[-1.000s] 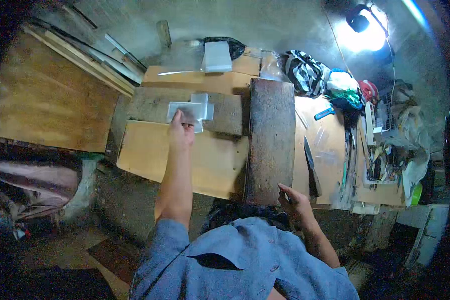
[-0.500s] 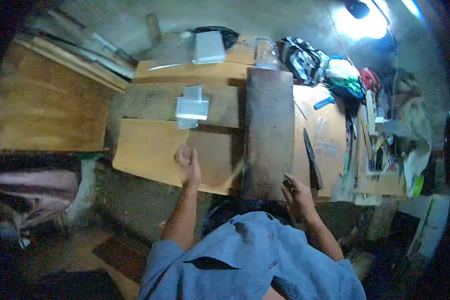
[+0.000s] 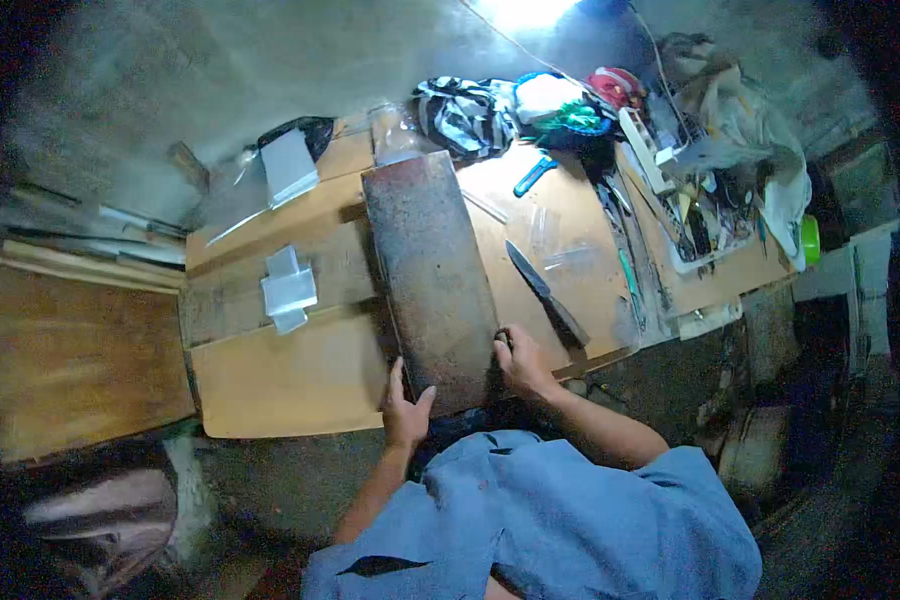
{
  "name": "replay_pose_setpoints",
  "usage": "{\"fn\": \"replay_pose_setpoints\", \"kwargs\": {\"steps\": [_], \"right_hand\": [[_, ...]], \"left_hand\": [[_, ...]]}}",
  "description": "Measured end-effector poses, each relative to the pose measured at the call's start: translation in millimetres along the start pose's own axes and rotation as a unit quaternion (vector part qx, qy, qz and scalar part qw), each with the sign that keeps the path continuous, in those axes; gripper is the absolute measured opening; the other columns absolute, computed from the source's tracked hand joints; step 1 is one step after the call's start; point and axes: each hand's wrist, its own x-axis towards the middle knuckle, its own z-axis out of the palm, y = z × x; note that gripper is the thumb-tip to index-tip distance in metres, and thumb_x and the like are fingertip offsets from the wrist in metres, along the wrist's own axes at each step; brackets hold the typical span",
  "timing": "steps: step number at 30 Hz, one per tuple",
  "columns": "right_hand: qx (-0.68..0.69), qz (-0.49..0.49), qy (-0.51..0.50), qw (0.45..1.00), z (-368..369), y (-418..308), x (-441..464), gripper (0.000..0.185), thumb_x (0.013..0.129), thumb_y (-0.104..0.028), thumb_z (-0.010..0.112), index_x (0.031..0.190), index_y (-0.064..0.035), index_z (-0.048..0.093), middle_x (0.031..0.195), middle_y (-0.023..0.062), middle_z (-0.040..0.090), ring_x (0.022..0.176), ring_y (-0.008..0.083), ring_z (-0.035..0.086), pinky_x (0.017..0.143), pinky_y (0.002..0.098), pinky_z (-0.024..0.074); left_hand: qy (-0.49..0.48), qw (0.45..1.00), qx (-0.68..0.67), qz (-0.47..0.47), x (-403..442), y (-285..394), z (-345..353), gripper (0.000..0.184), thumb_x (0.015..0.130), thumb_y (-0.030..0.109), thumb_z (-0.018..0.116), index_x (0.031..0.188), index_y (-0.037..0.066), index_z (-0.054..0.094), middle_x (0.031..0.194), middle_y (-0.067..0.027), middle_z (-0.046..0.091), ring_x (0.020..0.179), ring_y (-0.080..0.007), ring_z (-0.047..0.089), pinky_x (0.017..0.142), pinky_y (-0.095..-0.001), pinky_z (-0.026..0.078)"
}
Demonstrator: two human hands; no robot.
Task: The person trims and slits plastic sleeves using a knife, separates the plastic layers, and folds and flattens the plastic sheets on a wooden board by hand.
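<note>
A long dark, worn board (image 3: pixel 435 270) lies lengthwise in front of me on the cardboard-covered bench. My left hand (image 3: pixel 408 412) is at its near left edge, fingers stretched along the side and thumb spread apart toward the near end. At the right edge is my right hand (image 3: pixel 523 365), closed, fingertips bent in against the board; whatever they hold is small, dark and cannot be made out. To the right of the board rests a knife (image 3: pixel 547 293) with a dark handle. Some stacked clear plastic pieces (image 3: pixel 290 290) lie on the left.
A blue cutter (image 3: pixel 536 176) and clear strips (image 3: pixel 570 258) lie right of the board. Behind are a striped bag (image 3: pixel 467 115), a white stack of sheets (image 3: pixel 289 167) and a red bundle (image 3: pixel 615 88). A tool tray (image 3: pixel 715 255) stands far right.
My view has swung to the right. My left hand has moved from over the cardboard to the dark board's left edge. My right hand has come against the board's right edge.
</note>
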Motion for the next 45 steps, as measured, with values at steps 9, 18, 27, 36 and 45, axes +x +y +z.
{"fn": "replay_pose_setpoints", "kwargs": {"steps": [9,18,27,36,45], "right_hand": [[0.059,-0.008,-0.073,0.996,2,-6,4,0.025,0.087,-0.018,0.055,0.108,-0.0049,0.053,0.096,0.022,0.059,0.093,0.0408,0.056,0.08,0.0448,0.0455],[0.067,-0.097,-0.002,0.993,-55,2,26,0.027,0.085,-0.013,0.055,0.11,-0.0036,0.055,0.101,0.02,0.056,0.096,0.0373,0.054,0.084,0.0433,0.0445],[-0.139,-0.044,0.071,0.987,-110,93,85,0.028,0.081,-0.013,0.059,0.108,-0.0071,0.057,0.097,0.0168,0.055,0.093,0.0358,0.055,0.08,0.0427,0.0464],[-0.18,-0.11,0.075,0.975,-102,73,137,0.034,0.077,-0.022,0.066,0.107,-0.0078,0.059,0.098,0.0133,0.057,0.094,0.0312,0.054,0.081,0.0419,0.0437],[-0.264,-0.165,-0.008,0.95,-46,36,250,0.025,0.076,-0.028,0.066,0.089,-0.007,0.06,0.09,0.0132,0.057,0.091,0.0315,0.054,0.075,0.0422,0.045]], "left_hand": [[0.005,0.974,-0.224,-0.042,-2,-2,-1,0.075,0.077,-0.009,0.057,0.142,0.007,0.024,0.137,-0.0178,0.036,0.124,-0.0273,0.039,0.102,-0.0358,0.034],[0.064,0.992,-0.109,0.005,-17,5,8,0.069,0.078,-0.008,0.052,0.14,-0.003,0.023,0.145,-0.0189,0.026,0.134,-0.0279,0.026,0.111,-0.0367,0.018],[0.076,0.977,0.201,0.002,-16,55,21,0.075,0.078,0.017,0.064,0.142,0.009,0.025,0.144,-0.0245,0.022,0.133,-0.0392,0.021,0.108,-0.045,0.02],[0.054,0.965,0.255,-0.03,-11,48,31,0.084,0.077,0.028,0.067,0.145,0.014,0.02,0.146,-0.0278,0.011,0.136,-0.042,0.012,0.109,-0.0515,0.014],[0.084,0.953,0.274,-0.097,-52,53,29,0.079,0.081,0.032,0.064,0.145,0.014,0.021,0.148,-0.0239,0.011,0.136,-0.0402,0.013,0.109,-0.049,0.016]]}}
